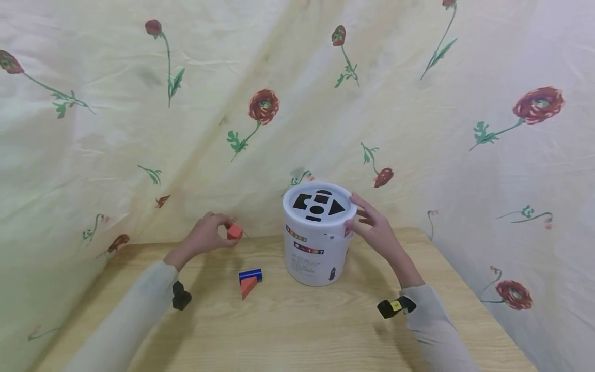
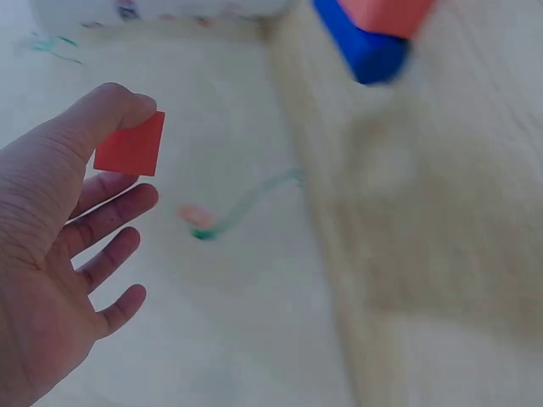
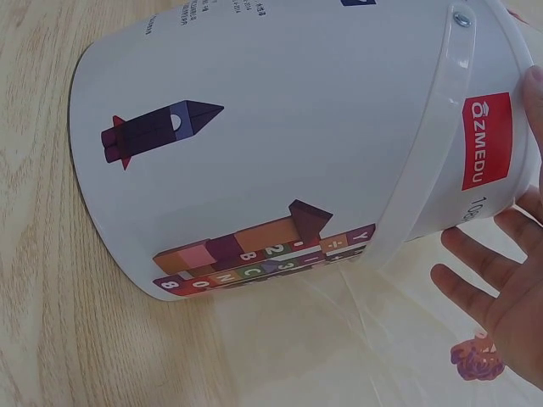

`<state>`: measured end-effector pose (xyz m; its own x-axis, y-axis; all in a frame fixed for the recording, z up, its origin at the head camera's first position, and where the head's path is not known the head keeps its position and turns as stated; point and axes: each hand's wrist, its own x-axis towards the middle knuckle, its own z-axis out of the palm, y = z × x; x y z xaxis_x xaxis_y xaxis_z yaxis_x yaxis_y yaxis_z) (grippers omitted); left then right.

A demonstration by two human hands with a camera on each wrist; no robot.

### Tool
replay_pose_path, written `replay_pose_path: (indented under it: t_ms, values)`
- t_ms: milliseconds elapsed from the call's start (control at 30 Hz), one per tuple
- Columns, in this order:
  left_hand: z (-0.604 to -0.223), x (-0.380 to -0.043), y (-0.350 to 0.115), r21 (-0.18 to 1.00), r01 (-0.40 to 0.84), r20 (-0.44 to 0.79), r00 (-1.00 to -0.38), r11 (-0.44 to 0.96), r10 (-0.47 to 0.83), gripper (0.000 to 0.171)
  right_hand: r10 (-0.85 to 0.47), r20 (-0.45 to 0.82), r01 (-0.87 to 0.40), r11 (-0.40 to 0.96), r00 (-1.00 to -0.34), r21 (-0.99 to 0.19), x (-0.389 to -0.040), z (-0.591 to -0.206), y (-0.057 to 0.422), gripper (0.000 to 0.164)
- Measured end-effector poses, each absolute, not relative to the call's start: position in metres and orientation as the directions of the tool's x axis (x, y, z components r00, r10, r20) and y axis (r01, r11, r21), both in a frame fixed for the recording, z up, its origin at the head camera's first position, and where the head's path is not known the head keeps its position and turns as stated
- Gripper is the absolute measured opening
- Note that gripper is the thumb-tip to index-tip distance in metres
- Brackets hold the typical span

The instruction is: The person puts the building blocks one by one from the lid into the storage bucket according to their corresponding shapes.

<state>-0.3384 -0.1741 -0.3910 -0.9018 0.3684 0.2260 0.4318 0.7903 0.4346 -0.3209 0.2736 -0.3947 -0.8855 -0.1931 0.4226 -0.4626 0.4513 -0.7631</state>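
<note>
Wood-grain tbl w/ white bucket, blue blk (red blk against it)

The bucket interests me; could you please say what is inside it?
Through the holes in the lid of the bucket, only darkness shows. Lid and bucket cover the rest, so I cannot tell whether anything lies inside.

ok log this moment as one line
left hand: pinches red cube | right hand: touches white bucket | table: blue block, red triangular block

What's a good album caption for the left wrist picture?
The left hand pinches a red cubic block before pale flowered cloth.
</note>
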Motion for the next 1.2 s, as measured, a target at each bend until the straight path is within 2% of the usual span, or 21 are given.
replay_pose_path:
  t_ms: [333,567,967,1200]
  values:
    - [-0.329,-0.34,-0.138,0.459,0.514,0.305,-0.857,0.724,0.415,0.037,-0.193,0.415,-0.456,0.448,-0.889,-0.769,-0.32,-0.395,0.275,0.069]
    - [-0.301,-0.34,-0.1,0.517,0.519,0.326,-0.855,0.681,0.403,0.04,-0.183,0.414,-0.451,0.443,-0.892,-0.775,-0.32,-0.395,0.276,0.068]
    - [-0.291,-0.348,-0.024,0.525,0.592,0.402,-0.805,0.611,0.435,0.038,-0.18,0.403,-0.441,0.426,-0.897,-0.79,-0.318,-0.395,0.276,0.069]
    - [-0.301,-0.352,0.009,0.51,0.56,0.42,-0.825,0.653,0.378,0.044,-0.188,0.402,-0.443,0.424,-0.896,-0.79,-0.317,-0.394,0.274,0.069]
